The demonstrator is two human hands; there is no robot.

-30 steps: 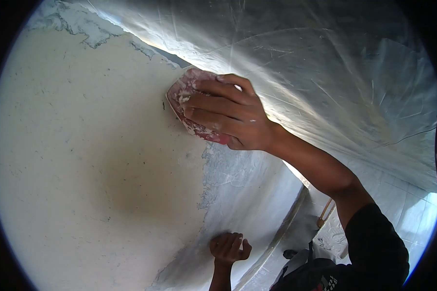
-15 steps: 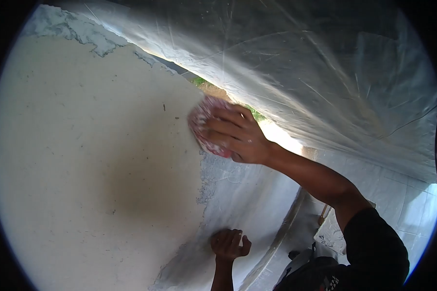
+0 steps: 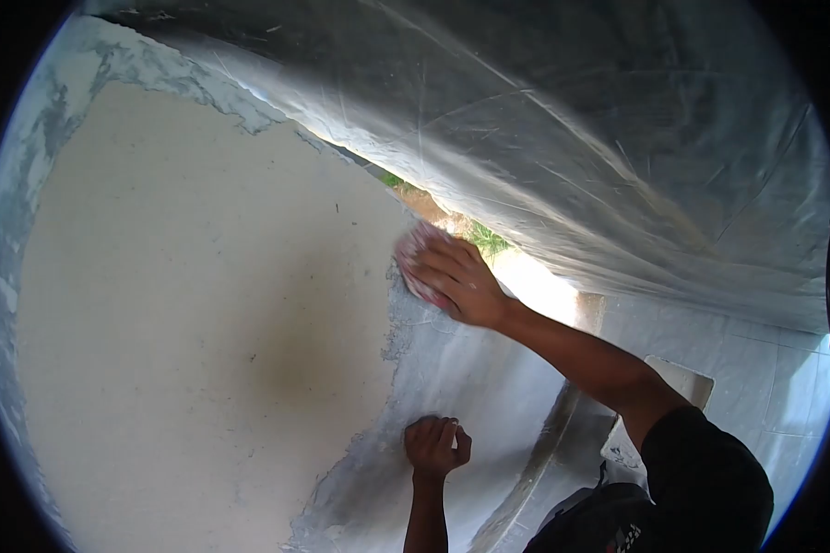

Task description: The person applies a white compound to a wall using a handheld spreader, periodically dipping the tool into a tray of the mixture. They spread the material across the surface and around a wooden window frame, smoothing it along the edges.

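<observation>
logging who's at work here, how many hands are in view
2. The right hand holds a blurred reddish block near the edge of the wall; the left hand, curled, is lower in view. No others show.

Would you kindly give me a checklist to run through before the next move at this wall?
1. Reddish pad in the right hand: ok, gripped.
2. Pad's face flat on the wall: cannot tell, underside hidden.
3. Left hand clear of the pad: ok, well apart.
4. Cream coat reaching the wall's edges: not ok, grey borders show.
5. Sheet meeting the wall: not ok, grass shows between.
</observation>
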